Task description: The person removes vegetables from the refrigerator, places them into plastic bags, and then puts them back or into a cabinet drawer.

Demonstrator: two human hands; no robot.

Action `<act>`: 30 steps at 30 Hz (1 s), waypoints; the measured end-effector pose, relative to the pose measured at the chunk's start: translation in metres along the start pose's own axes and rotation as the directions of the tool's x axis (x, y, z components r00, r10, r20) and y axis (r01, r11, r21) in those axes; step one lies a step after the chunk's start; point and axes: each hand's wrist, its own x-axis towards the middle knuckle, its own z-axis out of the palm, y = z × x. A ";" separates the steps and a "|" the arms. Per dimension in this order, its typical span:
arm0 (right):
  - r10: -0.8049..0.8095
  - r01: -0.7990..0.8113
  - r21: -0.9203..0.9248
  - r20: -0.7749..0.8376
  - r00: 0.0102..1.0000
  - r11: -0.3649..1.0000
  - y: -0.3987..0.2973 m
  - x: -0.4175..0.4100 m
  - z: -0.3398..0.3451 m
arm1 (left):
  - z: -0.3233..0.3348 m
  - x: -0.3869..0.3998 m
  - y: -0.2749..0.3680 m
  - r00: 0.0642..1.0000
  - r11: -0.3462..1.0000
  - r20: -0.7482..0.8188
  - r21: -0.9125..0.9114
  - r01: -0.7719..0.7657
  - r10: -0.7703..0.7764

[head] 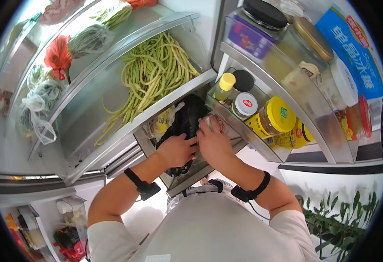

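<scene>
A refrigerator drawer (174, 192) is pulled out below the shelf. Inside it lies a black plastic bag (191, 113), with a yellow-and-clear package (162, 121) on its left and a clear plastic bag with red print (222, 123) on its right. My left hand (178, 150) rests at the black bag, fingers bent and pointing right; whether they grip it cannot be told. My right hand (213, 140) is at the edge of the printed bag, fingertips on the plastic; its grip is partly hidden. Above the drawer, long green beans (155, 72) lie in a heap in an upper drawer.
At right, the door racks hold a jar with a yellow lid (280, 113), a yellow-capped bottle (224, 85), a black-lidded jar (265, 16) and a blue bag (352, 52). Bagged vegetables (89, 40) lie on the upper left shelf. A leafy plant (342, 213) stands lower right.
</scene>
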 end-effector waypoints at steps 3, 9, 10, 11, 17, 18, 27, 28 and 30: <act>-0.012 0.013 -0.008 0.085 0.996 1.000 -0.001 0.010 -0.004 | -0.010 -0.002 -0.003 1.000 1.000 0.009 0.002 0.005 -0.005; -0.041 0.054 -0.057 0.213 0.976 0.997 -0.010 0.003 -0.001 | -0.022 -0.019 0.000 0.998 0.993 -0.037 -0.110 0.042 -0.046; -0.049 0.062 -0.058 0.213 0.976 0.996 -0.013 -0.002 -0.002 | -0.022 -0.021 0.001 0.997 0.988 -0.024 -0.143 0.063 -0.067; -0.090 0.084 0.041 0.150 0.985 0.996 -0.016 -0.012 0.000 | -0.024 -0.023 0.000 0.997 0.987 -0.026 -0.146 0.072 -0.076; -0.098 0.086 0.149 0.073 0.993 0.985 -0.014 -0.011 0.009 | -0.050 -0.026 -0.004 0.942 0.874 -0.201 -0.461 0.151 -0.268; -0.086 0.069 0.175 0.093 0.992 0.982 -0.014 -0.008 0.006 | -0.053 -0.028 -0.003 0.918 0.863 -0.252 -0.480 0.154 -0.305; -0.582 0.456 0.480 0.149 0.799 0.749 0.023 -0.049 -0.033 | -0.059 -0.095 0.015 0.795 0.743 -0.348 -0.643 0.183 -0.497; -0.592 0.466 0.476 0.153 0.791 0.746 0.023 -0.049 -0.026 | -0.060 -0.105 0.016 0.774 0.685 -0.301 -0.693 0.224 -0.557; -0.614 0.531 0.441 0.059 0.787 0.723 0.023 -0.041 -0.007 | -0.055 -0.121 0.016 0.735 0.620 -0.272 -0.745 0.248 -0.621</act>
